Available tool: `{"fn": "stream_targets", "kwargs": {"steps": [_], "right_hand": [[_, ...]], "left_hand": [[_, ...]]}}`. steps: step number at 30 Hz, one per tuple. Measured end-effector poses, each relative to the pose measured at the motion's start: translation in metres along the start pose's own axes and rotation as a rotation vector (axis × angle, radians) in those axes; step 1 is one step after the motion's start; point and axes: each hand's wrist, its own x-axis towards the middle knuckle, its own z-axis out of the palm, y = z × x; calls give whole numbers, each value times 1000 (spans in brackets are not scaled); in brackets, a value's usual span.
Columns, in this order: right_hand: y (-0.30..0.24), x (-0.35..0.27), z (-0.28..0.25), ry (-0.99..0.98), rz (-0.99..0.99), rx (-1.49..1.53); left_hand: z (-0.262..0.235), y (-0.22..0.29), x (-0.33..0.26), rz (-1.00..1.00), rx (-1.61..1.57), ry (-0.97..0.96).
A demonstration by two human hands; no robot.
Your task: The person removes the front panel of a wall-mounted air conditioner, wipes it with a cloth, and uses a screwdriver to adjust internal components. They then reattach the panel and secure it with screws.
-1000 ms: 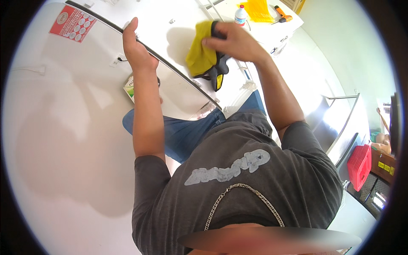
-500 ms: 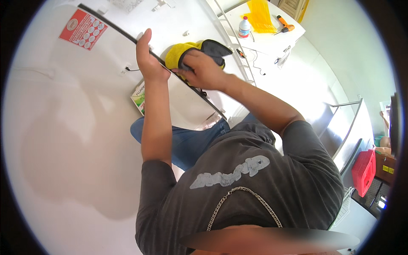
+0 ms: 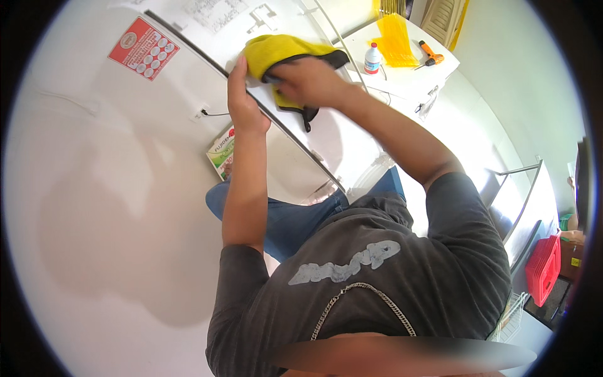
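Note:
My right hand [image 3: 308,78] presses a yellow cloth with a black edge [image 3: 282,53] flat against a white door panel [image 3: 301,144]. My left hand [image 3: 242,103] grips the dark side edge of that panel just left of the cloth, fingers curled round the edge. The cloth bunches above and under my right hand, with a dark strip hanging below it.
A red sticker [image 3: 143,48] sits on the white wall at upper left. A small green and white box [image 3: 221,152] lies below my left arm. Behind, a white table holds a bottle [image 3: 373,58], an orange tool [image 3: 431,54] and yellow sheeting [image 3: 394,34]. A red basket [image 3: 543,269] stands at right.
My right hand has slid the cloth leftward along the panel toward my left hand, which stays on the panel's edge.

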Motion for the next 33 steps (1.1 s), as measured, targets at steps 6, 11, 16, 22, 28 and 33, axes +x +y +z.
{"fn": "stream_targets", "kwargs": {"steps": [6,11,16,22,28,33], "right_hand": [[5,-28,19,-21,77,81],[39,-72,-30,533,549,681],[66,-149,-126,914,221,1378],[116,-220,-121,884,1085,855],[200,-247,-1,549,1256,883],[238,-214,135,325,1153,853]], "left_hand": [[-3,0,1,-47,16,39],[-18,20,1,17,-35,106],[-41,66,-4,213,4,304],[-77,153,-32,307,110,588],[-108,173,-49,487,381,821],[-122,152,-49,434,402,892]]}}
